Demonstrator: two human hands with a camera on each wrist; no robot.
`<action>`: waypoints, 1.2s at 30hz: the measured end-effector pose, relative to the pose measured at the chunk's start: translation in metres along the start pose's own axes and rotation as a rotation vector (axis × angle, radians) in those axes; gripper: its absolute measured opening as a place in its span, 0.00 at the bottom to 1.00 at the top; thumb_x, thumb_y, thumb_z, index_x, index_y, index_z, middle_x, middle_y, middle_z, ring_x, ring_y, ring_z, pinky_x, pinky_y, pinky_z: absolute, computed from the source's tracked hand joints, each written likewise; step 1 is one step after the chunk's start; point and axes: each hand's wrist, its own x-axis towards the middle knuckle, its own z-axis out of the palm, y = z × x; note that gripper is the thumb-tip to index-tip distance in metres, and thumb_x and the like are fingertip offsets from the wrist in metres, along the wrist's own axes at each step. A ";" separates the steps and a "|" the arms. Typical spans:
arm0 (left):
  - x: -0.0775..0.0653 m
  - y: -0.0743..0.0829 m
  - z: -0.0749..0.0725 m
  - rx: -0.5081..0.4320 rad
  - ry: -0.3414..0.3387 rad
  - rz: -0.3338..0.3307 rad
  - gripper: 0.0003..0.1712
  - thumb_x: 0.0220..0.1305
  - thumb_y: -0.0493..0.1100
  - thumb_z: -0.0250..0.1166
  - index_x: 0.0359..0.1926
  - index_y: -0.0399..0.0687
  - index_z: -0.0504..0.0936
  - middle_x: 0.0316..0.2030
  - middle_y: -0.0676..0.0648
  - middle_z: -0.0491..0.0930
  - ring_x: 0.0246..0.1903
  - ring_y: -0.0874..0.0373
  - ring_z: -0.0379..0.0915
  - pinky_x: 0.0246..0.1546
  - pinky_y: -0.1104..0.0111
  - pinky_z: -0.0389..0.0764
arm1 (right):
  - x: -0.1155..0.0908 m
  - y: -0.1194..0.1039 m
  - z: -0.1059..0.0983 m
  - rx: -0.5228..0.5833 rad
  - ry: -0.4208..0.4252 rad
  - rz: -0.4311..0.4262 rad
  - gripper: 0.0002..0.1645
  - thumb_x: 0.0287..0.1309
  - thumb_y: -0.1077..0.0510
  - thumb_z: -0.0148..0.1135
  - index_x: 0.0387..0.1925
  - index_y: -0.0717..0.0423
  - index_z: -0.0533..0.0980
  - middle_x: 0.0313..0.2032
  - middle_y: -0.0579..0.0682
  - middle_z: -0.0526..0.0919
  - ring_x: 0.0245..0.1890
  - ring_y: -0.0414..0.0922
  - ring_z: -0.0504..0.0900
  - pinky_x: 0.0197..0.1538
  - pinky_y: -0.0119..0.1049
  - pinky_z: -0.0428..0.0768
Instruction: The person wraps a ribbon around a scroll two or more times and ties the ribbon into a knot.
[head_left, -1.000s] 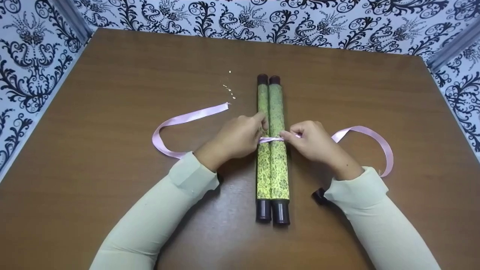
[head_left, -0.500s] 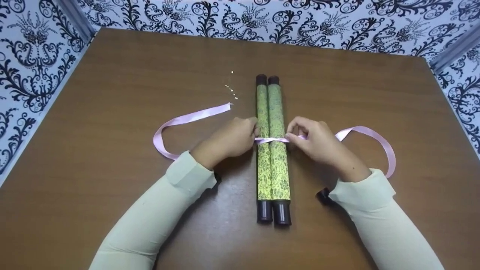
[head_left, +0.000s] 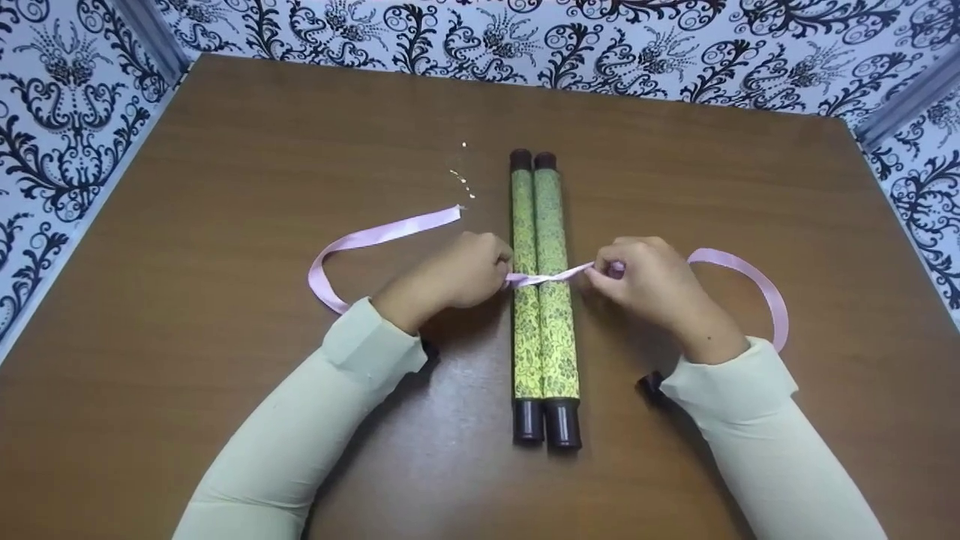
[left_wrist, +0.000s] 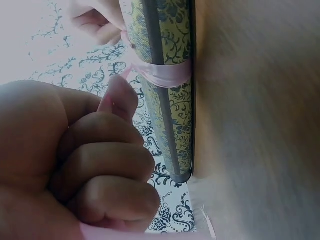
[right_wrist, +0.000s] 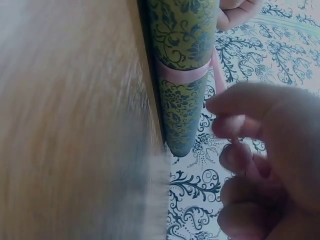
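Observation:
A scroll (head_left: 556, 337) with two rolled halves, covered in yellow-green patterned fabric with dark end knobs, lies lengthwise on the table. A pink ribbon (head_left: 531, 280) wraps round its middle and crosses on top. My left hand (head_left: 463, 274), just left of the scroll, pinches one side of the ribbon with its fingers curled. On the right, my right hand (head_left: 649, 281) pinches the other side, which runs taut and slightly raised from the scroll. In the left wrist view the ribbon band (left_wrist: 167, 75) circles the roll. Loose ribbon tails curve out beyond both hands.
The brown wooden table (head_left: 300, 135) has small pale flecks (head_left: 463, 180) beyond the left ribbon tail. Black-and-white patterned panels (head_left: 480, 41) stand along the back and sides. A dark wrist device (head_left: 651, 388) shows at the right cuff.
Both hands have moved apart. My left hand has come off the scroll to its left side, and my right hand has drawn the ribbon outward to the right, pulling it straight.

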 end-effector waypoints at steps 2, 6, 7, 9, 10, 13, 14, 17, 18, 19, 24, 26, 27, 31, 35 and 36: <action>0.000 0.000 -0.001 -0.021 0.007 -0.001 0.17 0.69 0.36 0.50 0.25 0.44 0.80 0.19 0.52 0.71 0.19 0.59 0.65 0.22 0.69 0.66 | 0.000 0.000 0.000 -0.042 0.024 0.037 0.10 0.55 0.59 0.66 0.20 0.55 0.81 0.18 0.46 0.76 0.20 0.44 0.69 0.26 0.38 0.67; -0.001 -0.002 -0.001 -0.097 0.004 0.025 0.17 0.68 0.35 0.50 0.27 0.41 0.83 0.19 0.52 0.72 0.18 0.60 0.64 0.21 0.70 0.66 | -0.001 -0.001 0.003 -0.058 0.033 0.114 0.10 0.57 0.58 0.66 0.22 0.56 0.83 0.19 0.47 0.78 0.21 0.46 0.70 0.26 0.39 0.66; -0.001 -0.002 -0.001 -0.139 -0.001 0.041 0.17 0.68 0.35 0.51 0.26 0.41 0.82 0.19 0.53 0.71 0.18 0.61 0.63 0.21 0.71 0.65 | -0.001 -0.001 0.003 -0.049 0.035 0.128 0.10 0.58 0.57 0.66 0.23 0.56 0.84 0.20 0.48 0.79 0.21 0.46 0.71 0.27 0.39 0.66; 0.000 -0.003 -0.001 -0.235 -0.021 0.068 0.17 0.68 0.34 0.51 0.26 0.40 0.82 0.20 0.51 0.73 0.19 0.62 0.63 0.22 0.71 0.64 | 0.000 -0.001 0.004 -0.017 0.056 0.147 0.10 0.58 0.57 0.68 0.24 0.56 0.85 0.22 0.49 0.81 0.22 0.46 0.72 0.28 0.38 0.67; 0.000 -0.003 -0.002 -0.287 -0.033 0.082 0.17 0.69 0.34 0.50 0.27 0.39 0.83 0.21 0.50 0.75 0.19 0.62 0.62 0.22 0.72 0.64 | 0.001 -0.002 0.004 0.008 0.072 0.157 0.09 0.59 0.57 0.68 0.25 0.56 0.85 0.22 0.49 0.82 0.22 0.46 0.72 0.28 0.38 0.67; 0.001 -0.003 -0.004 -0.463 -0.062 0.083 0.18 0.69 0.33 0.49 0.33 0.39 0.86 0.21 0.48 0.76 0.18 0.63 0.61 0.21 0.73 0.62 | 0.003 -0.003 0.006 0.093 0.121 0.171 0.08 0.59 0.56 0.69 0.27 0.55 0.87 0.23 0.49 0.83 0.22 0.44 0.72 0.29 0.35 0.67; 0.001 -0.003 -0.005 -0.500 -0.069 0.076 0.18 0.69 0.32 0.49 0.37 0.40 0.88 0.21 0.47 0.77 0.18 0.63 0.61 0.20 0.73 0.62 | 0.004 -0.003 0.006 0.122 0.131 0.172 0.08 0.59 0.56 0.69 0.27 0.54 0.87 0.23 0.48 0.83 0.22 0.44 0.72 0.29 0.34 0.67; 0.001 -0.005 -0.006 -0.586 -0.096 0.058 0.20 0.70 0.32 0.48 0.47 0.44 0.87 0.17 0.49 0.73 0.15 0.64 0.61 0.17 0.73 0.59 | 0.004 -0.005 0.009 0.219 0.128 0.199 0.07 0.60 0.56 0.69 0.29 0.54 0.88 0.23 0.47 0.83 0.21 0.42 0.71 0.27 0.29 0.66; 0.001 -0.006 -0.006 -0.596 -0.105 0.055 0.20 0.70 0.32 0.48 0.50 0.45 0.86 0.16 0.50 0.74 0.15 0.64 0.61 0.16 0.73 0.58 | 0.004 -0.005 0.009 0.252 0.123 0.210 0.06 0.60 0.57 0.69 0.29 0.54 0.88 0.22 0.47 0.83 0.21 0.42 0.71 0.26 0.28 0.66; 0.001 -0.006 -0.005 -0.594 -0.109 0.059 0.21 0.71 0.33 0.48 0.53 0.46 0.85 0.15 0.50 0.73 0.14 0.64 0.61 0.16 0.73 0.57 | 0.004 -0.006 0.010 0.286 0.117 0.222 0.06 0.59 0.57 0.69 0.30 0.54 0.88 0.22 0.47 0.82 0.20 0.41 0.70 0.25 0.27 0.66; 0.001 -0.006 0.003 -0.646 -0.138 0.075 0.20 0.74 0.34 0.50 0.60 0.49 0.80 0.15 0.49 0.74 0.16 0.60 0.65 0.17 0.73 0.60 | 0.003 -0.011 0.015 0.484 0.089 0.249 0.04 0.58 0.61 0.70 0.31 0.56 0.88 0.27 0.50 0.86 0.23 0.39 0.74 0.26 0.25 0.71; 0.001 -0.004 0.006 -0.655 -0.134 0.090 0.21 0.74 0.34 0.50 0.61 0.49 0.79 0.15 0.49 0.74 0.16 0.59 0.65 0.17 0.74 0.60 | 0.003 -0.014 0.016 0.549 0.059 0.242 0.04 0.58 0.60 0.70 0.31 0.56 0.88 0.29 0.51 0.88 0.24 0.39 0.76 0.27 0.26 0.73; 0.002 -0.004 0.008 -0.651 -0.133 0.099 0.21 0.74 0.33 0.50 0.62 0.50 0.79 0.15 0.49 0.74 0.16 0.59 0.65 0.17 0.74 0.61 | 0.002 -0.015 0.017 0.572 0.042 0.240 0.04 0.58 0.59 0.70 0.32 0.57 0.88 0.30 0.52 0.88 0.24 0.39 0.77 0.28 0.26 0.73; 0.003 -0.002 0.015 -0.626 -0.139 0.117 0.23 0.73 0.32 0.52 0.65 0.52 0.76 0.15 0.49 0.73 0.16 0.60 0.67 0.16 0.75 0.62 | 0.000 -0.019 0.019 0.630 -0.011 0.251 0.07 0.58 0.56 0.71 0.35 0.56 0.88 0.31 0.52 0.88 0.24 0.38 0.77 0.28 0.26 0.73; 0.003 -0.001 0.018 -0.573 -0.137 0.136 0.25 0.74 0.35 0.53 0.69 0.51 0.71 0.15 0.49 0.73 0.16 0.58 0.68 0.16 0.74 0.63 | 0.001 -0.021 0.020 0.661 -0.018 0.275 0.09 0.58 0.56 0.71 0.36 0.57 0.88 0.32 0.54 0.89 0.27 0.37 0.78 0.30 0.26 0.73; 0.004 -0.001 0.019 -0.558 -0.135 0.143 0.26 0.74 0.35 0.53 0.70 0.50 0.70 0.15 0.49 0.73 0.16 0.58 0.68 0.16 0.74 0.63 | 0.002 -0.021 0.020 0.666 -0.024 0.281 0.09 0.58 0.56 0.71 0.37 0.57 0.88 0.33 0.54 0.89 0.28 0.37 0.79 0.31 0.26 0.74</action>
